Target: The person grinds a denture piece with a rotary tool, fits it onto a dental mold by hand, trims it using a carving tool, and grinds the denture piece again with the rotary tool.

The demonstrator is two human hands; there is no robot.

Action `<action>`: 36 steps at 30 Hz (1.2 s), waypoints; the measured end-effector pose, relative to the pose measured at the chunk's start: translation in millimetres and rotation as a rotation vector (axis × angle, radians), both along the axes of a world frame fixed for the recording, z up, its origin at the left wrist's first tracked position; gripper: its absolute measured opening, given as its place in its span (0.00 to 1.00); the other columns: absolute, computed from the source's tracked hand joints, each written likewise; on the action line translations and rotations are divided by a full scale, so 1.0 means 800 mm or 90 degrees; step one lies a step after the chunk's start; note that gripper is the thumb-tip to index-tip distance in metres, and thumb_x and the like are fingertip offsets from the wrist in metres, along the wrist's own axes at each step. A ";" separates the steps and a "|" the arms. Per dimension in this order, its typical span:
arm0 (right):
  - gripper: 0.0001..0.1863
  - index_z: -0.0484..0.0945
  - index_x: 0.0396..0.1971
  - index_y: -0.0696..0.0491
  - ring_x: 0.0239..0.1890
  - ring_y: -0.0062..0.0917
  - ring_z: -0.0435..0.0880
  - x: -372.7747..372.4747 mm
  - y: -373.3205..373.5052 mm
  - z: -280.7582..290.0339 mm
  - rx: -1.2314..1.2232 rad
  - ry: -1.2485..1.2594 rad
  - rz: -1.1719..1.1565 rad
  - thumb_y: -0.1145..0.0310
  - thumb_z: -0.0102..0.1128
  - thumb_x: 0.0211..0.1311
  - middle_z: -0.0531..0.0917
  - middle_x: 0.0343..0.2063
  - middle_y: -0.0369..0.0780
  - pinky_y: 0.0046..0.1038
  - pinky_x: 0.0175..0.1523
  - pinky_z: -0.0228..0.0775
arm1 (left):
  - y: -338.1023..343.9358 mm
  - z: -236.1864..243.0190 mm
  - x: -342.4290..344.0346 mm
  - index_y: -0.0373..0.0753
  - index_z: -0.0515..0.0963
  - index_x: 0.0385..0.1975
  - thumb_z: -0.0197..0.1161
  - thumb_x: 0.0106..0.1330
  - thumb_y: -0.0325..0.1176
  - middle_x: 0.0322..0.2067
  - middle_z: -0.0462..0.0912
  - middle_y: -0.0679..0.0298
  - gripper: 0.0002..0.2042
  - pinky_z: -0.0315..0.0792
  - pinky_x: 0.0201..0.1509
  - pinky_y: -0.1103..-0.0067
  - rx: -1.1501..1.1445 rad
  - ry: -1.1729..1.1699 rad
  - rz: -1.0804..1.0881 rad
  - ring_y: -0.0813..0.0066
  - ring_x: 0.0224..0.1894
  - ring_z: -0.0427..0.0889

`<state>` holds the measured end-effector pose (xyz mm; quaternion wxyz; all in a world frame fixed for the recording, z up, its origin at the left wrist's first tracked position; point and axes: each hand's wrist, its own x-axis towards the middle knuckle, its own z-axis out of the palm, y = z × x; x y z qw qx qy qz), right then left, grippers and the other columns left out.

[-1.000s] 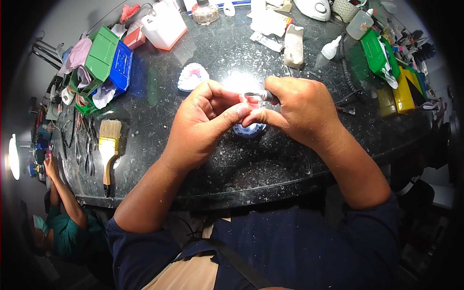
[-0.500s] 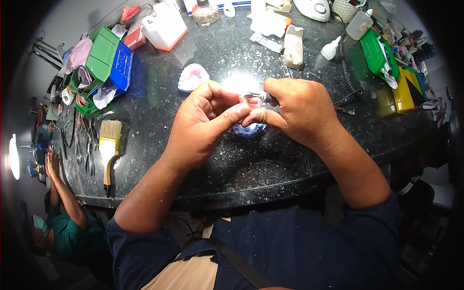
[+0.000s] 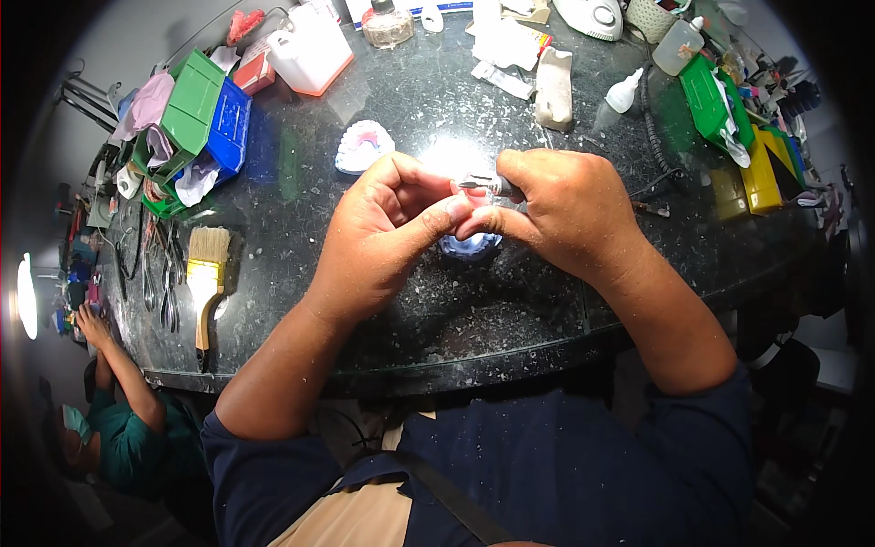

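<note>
My right hand [image 3: 570, 205] is closed round a rotary handpiece [image 3: 497, 184], whose pointed metal tip faces left. My left hand [image 3: 387, 232] pinches something small between thumb and fingers, right at that tip; the fingers cover most of it. Both thumbs nearly meet below the tip. Under my hands a blue-and-white dental model [image 3: 470, 246] lies on the dark bench, partly covered by them. Beyond my left hand sits another dental model [image 3: 363, 146], white teeth on a bluish base with pink in its middle.
On the left of the dusty bench [image 3: 437, 319] lie a paintbrush [image 3: 207, 283], pliers [image 3: 169, 283] and green and blue bins [image 3: 205, 118]. A white canister [image 3: 310, 50] stands behind. Dropper bottle [image 3: 623, 91], coiled cable [image 3: 652, 137] and yellow bin [image 3: 761, 169] are right. A co-worker [image 3: 137, 428] sits left.
My hands and the handpiece have hardly moved. At the left, the co-worker's hand has dropped slightly and shifted outward.
</note>
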<state>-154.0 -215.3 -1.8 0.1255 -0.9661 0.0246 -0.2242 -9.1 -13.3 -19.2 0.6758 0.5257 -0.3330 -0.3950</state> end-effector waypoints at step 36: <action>0.36 0.83 0.31 0.51 0.29 0.44 0.92 0.001 -0.002 0.006 -0.002 -0.010 -0.016 0.26 0.74 0.58 0.87 0.25 0.44 0.43 0.34 0.82 | -0.001 0.006 -0.004 0.33 0.75 0.60 0.67 0.83 0.28 0.59 0.89 0.47 0.13 0.80 0.72 0.68 0.005 0.026 -0.001 0.65 0.62 0.89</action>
